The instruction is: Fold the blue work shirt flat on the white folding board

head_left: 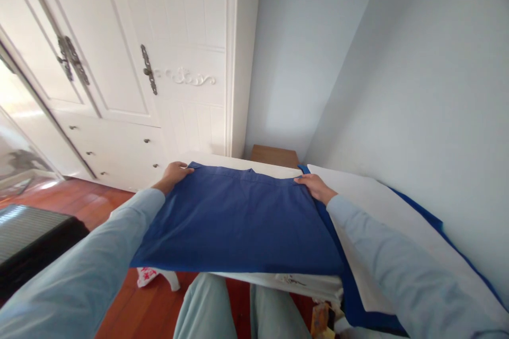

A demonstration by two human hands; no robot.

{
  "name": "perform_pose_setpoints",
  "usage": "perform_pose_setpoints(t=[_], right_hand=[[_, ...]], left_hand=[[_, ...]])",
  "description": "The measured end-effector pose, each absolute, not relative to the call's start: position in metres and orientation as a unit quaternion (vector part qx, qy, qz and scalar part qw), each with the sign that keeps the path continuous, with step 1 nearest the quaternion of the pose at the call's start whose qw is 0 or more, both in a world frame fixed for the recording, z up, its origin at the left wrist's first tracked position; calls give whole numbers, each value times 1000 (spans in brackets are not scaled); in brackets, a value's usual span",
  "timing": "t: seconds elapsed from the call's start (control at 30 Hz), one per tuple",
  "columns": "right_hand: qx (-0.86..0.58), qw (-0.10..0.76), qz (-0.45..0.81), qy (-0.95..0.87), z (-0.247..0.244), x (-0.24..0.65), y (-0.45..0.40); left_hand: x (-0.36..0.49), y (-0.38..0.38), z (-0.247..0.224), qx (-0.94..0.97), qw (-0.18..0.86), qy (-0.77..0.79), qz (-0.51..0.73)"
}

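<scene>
A blue cloth garment lies spread over a white table, its waistband edge toward the far side and its lower edge hanging over the near side. My left hand pinches the garment's far left corner between thumb and fingers. At the far right corner, my right hand grips the same edge. To the right lies a white sheet with more blue fabric showing beneath and around it; my right forearm crosses over it.
A white wardrobe with drawers stands behind on the left. A brown wooden piece sits beyond the table near the wall corner. A dark ridged object is at the left, and small items lie below the table's right end.
</scene>
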State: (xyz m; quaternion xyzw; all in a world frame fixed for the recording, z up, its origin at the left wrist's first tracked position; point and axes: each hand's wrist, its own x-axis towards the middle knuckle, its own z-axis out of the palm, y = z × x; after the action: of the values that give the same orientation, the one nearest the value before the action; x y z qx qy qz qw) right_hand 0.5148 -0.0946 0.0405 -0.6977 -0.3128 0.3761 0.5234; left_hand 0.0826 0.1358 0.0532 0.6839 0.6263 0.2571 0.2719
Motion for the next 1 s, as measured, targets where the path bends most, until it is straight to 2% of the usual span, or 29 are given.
perform_pose_setpoints(t=[0.17,0.23,0.33,0.47,0.67,0.77,0.83,0.9,1.0], right_hand=[[-636,598,331,-357,51,540,-93],[-660,587,292,-366,47,545,-85],[-731,529,251,-349,29,542,-68],[-787,474,196,-344,6,535,-53],[-826,407,113,-373,11,543,-56],[-820,401,62,-404,19,529,-56],[-789,391,37,-473,24,503,-50],[-725,340,9,-599,27,465,-40],[-627,248,17,-739,27,409,-20]], left_hand=[[71,142,70,668,419,515,336],[71,148,74,655,443,494,361],[83,155,66,648,348,574,361],[104,159,43,709,226,615,259],[107,149,48,750,118,622,192],[115,128,60,810,46,558,172],[129,110,62,871,41,460,166],[149,93,56,923,44,351,151],[177,76,39,947,50,297,115]])
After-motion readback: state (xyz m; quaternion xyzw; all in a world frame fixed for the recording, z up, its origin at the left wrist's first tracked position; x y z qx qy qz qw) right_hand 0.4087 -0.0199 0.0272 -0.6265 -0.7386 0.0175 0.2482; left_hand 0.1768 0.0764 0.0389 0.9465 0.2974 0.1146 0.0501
